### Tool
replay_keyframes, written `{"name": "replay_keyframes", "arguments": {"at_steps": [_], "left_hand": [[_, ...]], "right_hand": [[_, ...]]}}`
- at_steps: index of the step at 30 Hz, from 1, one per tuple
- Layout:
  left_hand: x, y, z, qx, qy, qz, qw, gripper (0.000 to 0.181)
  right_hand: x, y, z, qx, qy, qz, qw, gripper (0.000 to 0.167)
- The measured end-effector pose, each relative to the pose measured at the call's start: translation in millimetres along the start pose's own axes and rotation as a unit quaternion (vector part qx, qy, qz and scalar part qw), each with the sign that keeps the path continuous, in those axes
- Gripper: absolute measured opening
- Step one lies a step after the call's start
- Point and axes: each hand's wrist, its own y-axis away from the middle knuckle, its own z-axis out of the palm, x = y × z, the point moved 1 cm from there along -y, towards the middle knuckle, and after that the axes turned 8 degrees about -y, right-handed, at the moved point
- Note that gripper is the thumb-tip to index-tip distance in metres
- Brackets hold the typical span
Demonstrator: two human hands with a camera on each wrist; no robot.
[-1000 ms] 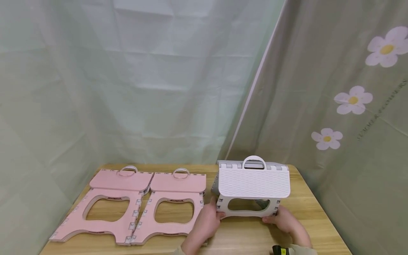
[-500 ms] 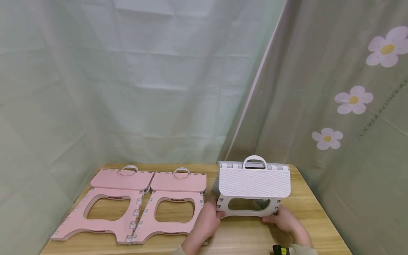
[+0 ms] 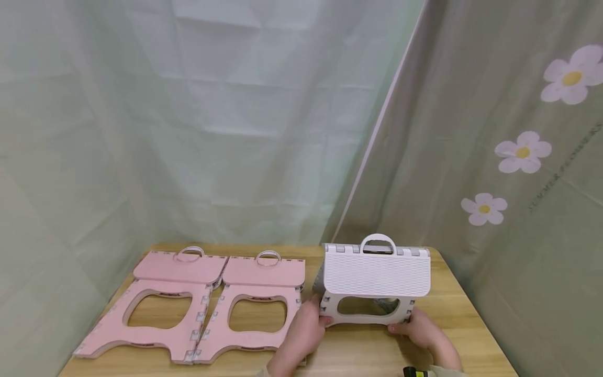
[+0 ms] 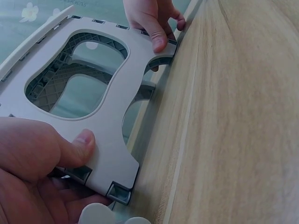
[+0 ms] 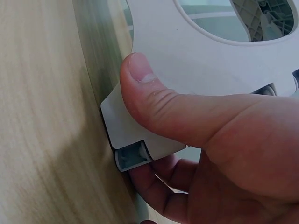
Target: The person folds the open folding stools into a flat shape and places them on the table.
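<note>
A white folding step stool [image 3: 377,275] stands partly folded near the table's right side. Its textured top halves meet in a peak, with an arched carry handle [image 3: 378,238] above. My left hand [image 3: 305,325] grips the stool's near leg panel at the lower left corner. In the left wrist view, its thumb [image 4: 81,147] lies on the panel face and its fingers curl behind. At the lower right corner, my right hand [image 3: 419,329] holds the same panel. The right wrist view has that thumb [image 5: 145,88] on the front and the fingers underneath. The rear legs are mostly hidden.
Two pink folding stools [image 3: 178,267] [image 3: 264,272] lie flat side by side on the left of the wooden table [image 3: 358,356]. The nearer one lies close to my left forearm. A green curtain [image 3: 245,131] hangs along the back and sides.
The head view has tilted slightly, so things sit a little lower. The grey strip behind the white stool's peak shows less than before. Both hands keep their hold.
</note>
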Motion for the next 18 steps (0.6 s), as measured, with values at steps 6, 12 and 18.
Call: {"name": "replay_keyframes", "arguments": {"at_steps": [6,12,18], "left_hand": [[2.0,-0.1,-2.2,0.004,-0.005,-0.003,1.0000,0.035],[1.9,-0.1,-2.3,0.005,-0.012,-0.008,0.9999,0.035],[1.1,-1.4,-3.1,0.000,-0.013,-0.012,0.9998,0.036]], "right_hand": [[-0.6,-0.3,-1.9,0.001,0.001,0.006,1.0000,0.040],[-0.7,-0.3,-1.8,0.007,-0.003,0.027,0.9996,0.043],[-3.3,-0.1,-2.0,0.001,-0.003,0.023,0.9997,0.043]]}}
